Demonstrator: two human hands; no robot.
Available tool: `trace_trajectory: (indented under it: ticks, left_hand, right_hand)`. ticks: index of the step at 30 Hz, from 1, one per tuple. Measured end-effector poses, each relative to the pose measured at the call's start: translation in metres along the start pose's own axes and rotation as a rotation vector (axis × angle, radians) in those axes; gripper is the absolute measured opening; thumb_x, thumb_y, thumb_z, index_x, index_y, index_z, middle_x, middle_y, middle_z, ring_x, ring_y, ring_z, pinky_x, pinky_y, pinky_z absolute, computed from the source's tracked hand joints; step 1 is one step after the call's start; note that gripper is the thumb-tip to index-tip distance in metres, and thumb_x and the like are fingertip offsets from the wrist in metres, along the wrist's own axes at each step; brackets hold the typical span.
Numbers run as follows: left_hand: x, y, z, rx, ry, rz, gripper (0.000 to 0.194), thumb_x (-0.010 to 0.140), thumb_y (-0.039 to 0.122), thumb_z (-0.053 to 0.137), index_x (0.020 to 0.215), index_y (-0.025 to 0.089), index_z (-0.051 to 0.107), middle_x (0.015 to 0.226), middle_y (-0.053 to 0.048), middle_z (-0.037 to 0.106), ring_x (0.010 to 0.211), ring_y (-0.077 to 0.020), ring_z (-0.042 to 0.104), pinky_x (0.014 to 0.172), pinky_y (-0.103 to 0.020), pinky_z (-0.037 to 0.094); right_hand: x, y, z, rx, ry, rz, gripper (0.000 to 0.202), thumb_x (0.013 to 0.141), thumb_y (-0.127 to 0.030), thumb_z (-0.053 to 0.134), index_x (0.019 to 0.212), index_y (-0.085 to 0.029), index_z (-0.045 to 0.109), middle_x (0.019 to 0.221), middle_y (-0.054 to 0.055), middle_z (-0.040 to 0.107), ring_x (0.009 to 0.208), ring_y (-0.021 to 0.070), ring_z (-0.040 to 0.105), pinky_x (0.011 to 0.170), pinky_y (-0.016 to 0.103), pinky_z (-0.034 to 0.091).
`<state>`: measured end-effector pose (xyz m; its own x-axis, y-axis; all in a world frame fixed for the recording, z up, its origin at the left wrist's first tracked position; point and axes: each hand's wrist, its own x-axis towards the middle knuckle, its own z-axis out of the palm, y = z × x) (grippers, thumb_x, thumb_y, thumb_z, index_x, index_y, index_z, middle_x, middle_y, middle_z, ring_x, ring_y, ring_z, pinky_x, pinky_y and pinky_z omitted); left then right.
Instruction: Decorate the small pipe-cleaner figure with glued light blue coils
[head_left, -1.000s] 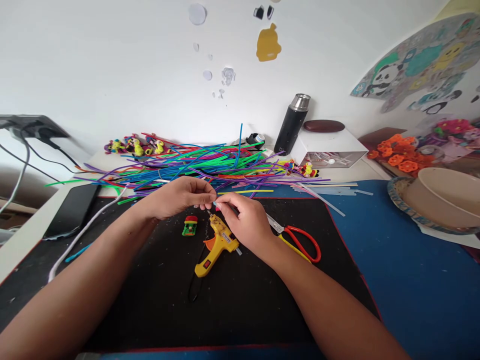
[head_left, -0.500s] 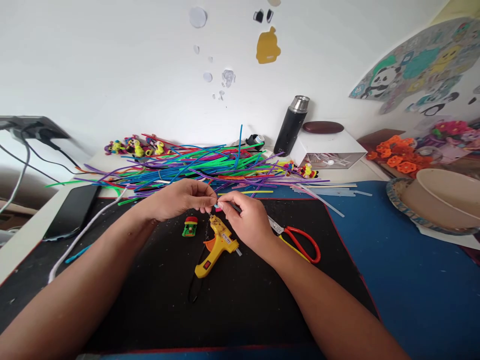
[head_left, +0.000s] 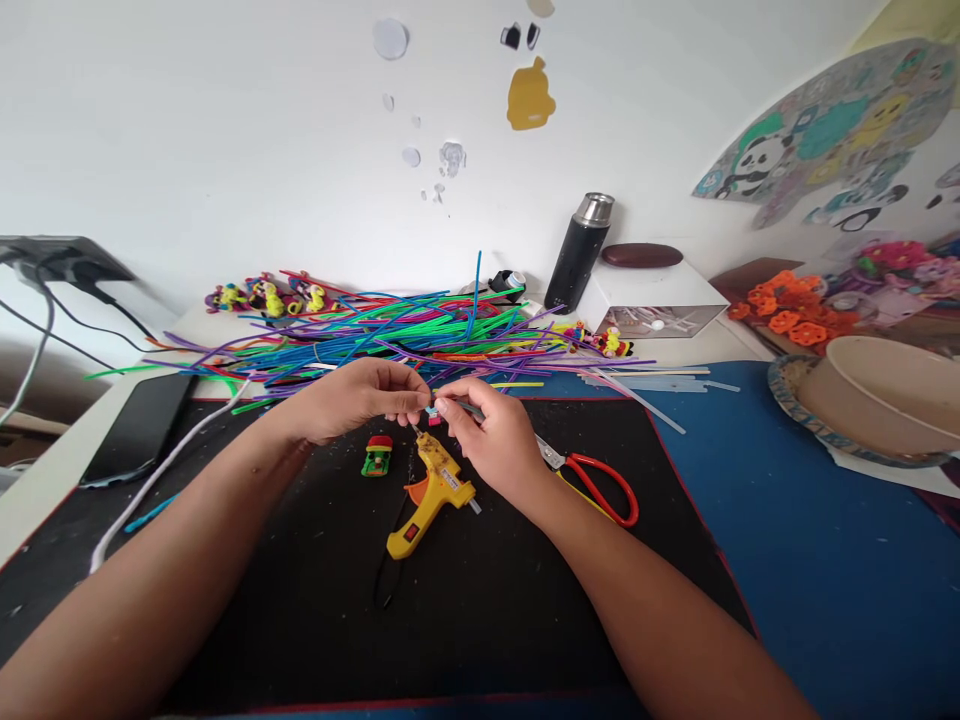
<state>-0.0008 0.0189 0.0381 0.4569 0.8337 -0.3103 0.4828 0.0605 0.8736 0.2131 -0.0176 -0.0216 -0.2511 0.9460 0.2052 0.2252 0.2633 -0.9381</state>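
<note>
My left hand (head_left: 367, 400) is closed in a pinch above the mat, its fingertips at a tiny light-blue piece (head_left: 430, 409) that is mostly hidden. Close against it, my right hand (head_left: 491, 430) pinches a thin dark-grey stem-like item (head_left: 471, 408); what kind it is does not show clearly. Just below the fingertips lies a yellow glue gun (head_left: 431, 495), nozzle pointing away from me, a clear stick poking out of its rear. A small green, red and yellow figure (head_left: 377, 456) rests left of it. Red-handled scissors or pliers (head_left: 607, 490) lie partly behind my right wrist.
A heap of coloured pipe cleaners (head_left: 375, 335) spans the back of the desk. Behind it stand a black thermos (head_left: 579, 255) and a white box (head_left: 660, 290). A phone (head_left: 139, 425) and white cable (head_left: 169, 470) lie left; glue sticks (head_left: 660, 380) and a bowl (head_left: 892, 400) are right.
The camera view has shifted slightly. Both hands stay together in nearly the same pinch, with the fingertips now a touch differently set around the small piece.
</note>
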Motion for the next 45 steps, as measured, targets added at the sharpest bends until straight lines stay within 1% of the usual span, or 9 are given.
trace_trajectory:
  ticks: [2, 5, 10, 13, 20, 26, 31, 39, 45]
  left_hand:
    - [-0.0009, 0.0009, -0.0019, -0.005, 0.031, 0.011, 0.042, 0.078, 0.061, 0.081, 0.083, 0.02, 0.076, 0.078, -0.003, 0.074, 0.073, -0.0194, 0.064, 0.07, -0.029, 0.053]
    - [-0.0013, 0.0005, -0.0024, -0.035, 0.054, 0.028, 0.041, 0.078, 0.061, 0.082, 0.081, 0.02, 0.075, 0.078, -0.004, 0.074, 0.072, -0.0192, 0.064, 0.07, -0.03, 0.053]
    - [-0.0011, -0.0006, -0.0014, -0.088, 0.025, 0.032, 0.04, 0.077, 0.057, 0.085, 0.091, 0.02, 0.079, 0.085, -0.005, 0.077, 0.076, -0.0192, 0.065, 0.071, -0.029, 0.053]
    - [-0.0014, -0.0009, -0.0021, -0.072, -0.006, 0.018, 0.038, 0.075, 0.055, 0.088, 0.09, 0.02, 0.079, 0.085, -0.004, 0.077, 0.077, -0.0188, 0.065, 0.071, -0.028, 0.052]
    - [-0.0008, -0.001, -0.001, -0.084, -0.007, 0.014, 0.038, 0.076, 0.057, 0.087, 0.086, 0.021, 0.078, 0.083, -0.003, 0.077, 0.077, -0.0191, 0.066, 0.072, -0.028, 0.052]
    - [0.001, -0.0044, 0.0024, -0.088, -0.037, 0.028, 0.035, 0.08, 0.054, 0.085, 0.087, 0.02, 0.077, 0.082, -0.002, 0.076, 0.075, -0.0173, 0.065, 0.071, -0.027, 0.051]
    - [0.0007, -0.0052, 0.003, -0.075, -0.063, 0.003, 0.036, 0.08, 0.053, 0.084, 0.089, 0.019, 0.077, 0.081, -0.002, 0.075, 0.075, -0.0176, 0.065, 0.069, -0.027, 0.049]
    - [0.0016, -0.002, 0.0063, -0.087, -0.031, -0.008, 0.038, 0.076, 0.054, 0.086, 0.089, 0.019, 0.078, 0.08, -0.002, 0.076, 0.073, -0.0179, 0.066, 0.07, -0.028, 0.052]
    - [0.0008, -0.0006, 0.0034, -0.096, 0.017, 0.026, 0.037, 0.076, 0.055, 0.087, 0.082, 0.019, 0.078, 0.08, -0.003, 0.076, 0.072, -0.0172, 0.065, 0.07, -0.028, 0.053]
  right_hand:
    - [0.0004, -0.0003, -0.0009, 0.007, -0.007, 0.02, 0.02, 0.102, -0.042, 0.062, 0.105, -0.026, 0.073, 0.089, 0.002, 0.077, 0.071, 0.0178, 0.07, 0.06, 0.027, 0.05]
    - [0.0007, -0.0001, -0.0015, -0.014, -0.019, 0.029, 0.02, 0.102, -0.042, 0.061, 0.1, -0.025, 0.072, 0.083, 0.001, 0.075, 0.069, 0.0178, 0.068, 0.058, 0.027, 0.048]
    - [0.0009, 0.0006, -0.0019, -0.013, -0.018, 0.017, 0.023, 0.102, -0.042, 0.06, 0.094, -0.025, 0.072, 0.074, 0.0, 0.072, 0.065, 0.0171, 0.066, 0.059, 0.027, 0.048]
    - [0.0012, 0.0, -0.0022, -0.01, -0.005, 0.021, 0.023, 0.102, -0.042, 0.06, 0.095, -0.025, 0.072, 0.073, 0.0, 0.071, 0.066, 0.0174, 0.067, 0.06, 0.027, 0.049]
    - [0.0008, -0.0019, -0.0021, -0.002, -0.002, 0.014, 0.023, 0.102, -0.042, 0.06, 0.094, -0.025, 0.072, 0.073, 0.0, 0.071, 0.069, 0.0183, 0.069, 0.061, 0.027, 0.049]
    - [0.0005, 0.0002, -0.0016, -0.014, 0.007, 0.006, 0.021, 0.101, -0.04, 0.061, 0.096, -0.024, 0.074, 0.07, 0.0, 0.07, 0.065, 0.0171, 0.066, 0.06, 0.026, 0.048]
    - [0.0003, 0.0007, -0.0017, -0.036, 0.007, -0.007, 0.02, 0.102, -0.038, 0.062, 0.097, -0.023, 0.075, 0.069, -0.001, 0.069, 0.063, 0.0159, 0.065, 0.06, 0.025, 0.046]
    - [0.0004, 0.0016, -0.0006, -0.033, 0.037, -0.012, 0.02, 0.101, -0.039, 0.062, 0.098, -0.023, 0.074, 0.072, 0.0, 0.07, 0.064, 0.0164, 0.066, 0.059, 0.025, 0.046]
    - [0.0014, 0.0028, -0.0005, 0.001, 0.048, -0.022, 0.022, 0.102, -0.042, 0.06, 0.101, -0.023, 0.073, 0.076, 0.001, 0.072, 0.062, 0.0157, 0.064, 0.059, 0.026, 0.048]
